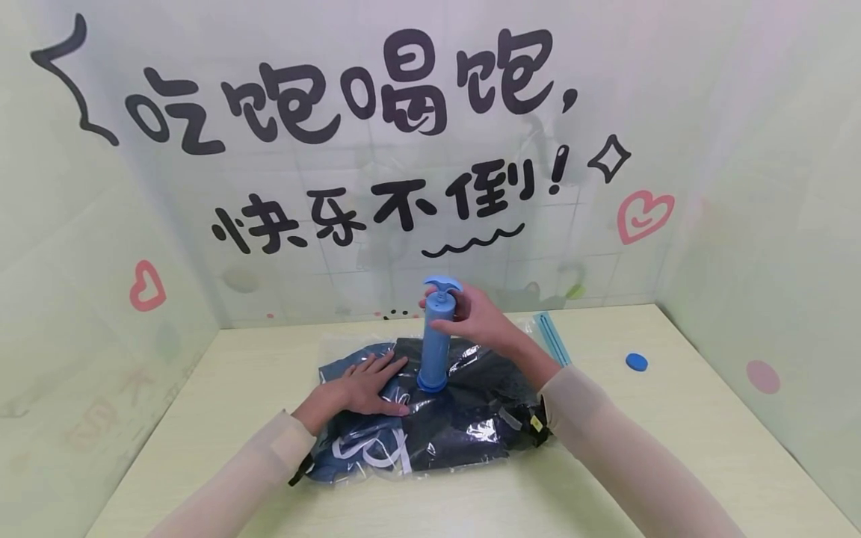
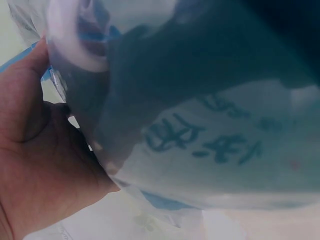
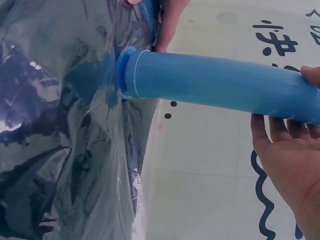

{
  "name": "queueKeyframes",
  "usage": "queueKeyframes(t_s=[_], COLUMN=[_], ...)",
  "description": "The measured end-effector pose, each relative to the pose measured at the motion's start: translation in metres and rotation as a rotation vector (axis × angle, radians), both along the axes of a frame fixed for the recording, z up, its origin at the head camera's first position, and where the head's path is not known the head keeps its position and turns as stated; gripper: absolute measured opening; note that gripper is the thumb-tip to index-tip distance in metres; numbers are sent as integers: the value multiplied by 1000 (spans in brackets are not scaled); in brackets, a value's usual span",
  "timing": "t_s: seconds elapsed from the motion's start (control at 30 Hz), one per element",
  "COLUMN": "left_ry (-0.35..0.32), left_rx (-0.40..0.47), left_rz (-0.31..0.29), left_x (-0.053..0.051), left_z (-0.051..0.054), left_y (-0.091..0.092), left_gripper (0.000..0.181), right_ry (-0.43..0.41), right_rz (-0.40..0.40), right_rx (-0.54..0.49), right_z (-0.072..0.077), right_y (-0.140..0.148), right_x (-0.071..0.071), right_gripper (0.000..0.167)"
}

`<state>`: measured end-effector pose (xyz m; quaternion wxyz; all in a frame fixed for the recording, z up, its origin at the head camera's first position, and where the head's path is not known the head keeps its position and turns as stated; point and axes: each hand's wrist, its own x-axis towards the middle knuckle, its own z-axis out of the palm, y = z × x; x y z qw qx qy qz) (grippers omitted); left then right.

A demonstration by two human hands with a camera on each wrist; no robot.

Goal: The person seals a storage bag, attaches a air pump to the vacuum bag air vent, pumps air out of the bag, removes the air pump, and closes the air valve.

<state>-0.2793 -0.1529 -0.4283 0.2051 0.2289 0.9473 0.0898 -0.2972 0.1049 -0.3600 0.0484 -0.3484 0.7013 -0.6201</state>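
Hands apart. Right hand (image 1: 486, 323) grips upper barrel of blue pump (image 1: 436, 344); left hand (image 1: 366, 388) lies flat, fingers spread, on clear bag (image 1: 464, 444). Pump: smooth light-blue cylinder, curved T-handle, darker blue base, near upright on the bag mid-top. Bag lies on the pale table (image 1: 605, 463): glossy, creased film, black fabric right, blue fabric plus white straps left. Blue cap (image 1: 636, 362) sits apart, right.

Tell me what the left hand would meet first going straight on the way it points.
Likely the blue pump, standing on the plastic bag just beyond the left hand; depth is unclear, so the hand might pass behind it.
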Motion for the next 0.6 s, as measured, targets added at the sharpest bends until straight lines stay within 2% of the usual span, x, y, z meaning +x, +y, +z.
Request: queueKeyframes(t_s=[0.37,0.6], left_ry=[13,2], left_rx=[-2,-4], left_rz=[-5,5], left_x=[1,1], left_z=[2,2], left_y=[1,2], left_gripper=[96,96], right_ry=[49,88], right_rz=[-161,-326], right_rx=[112,165], right_z=[-5,-11], right_y=[-4,-8], right_x=[4,4], right_gripper=[52,48])
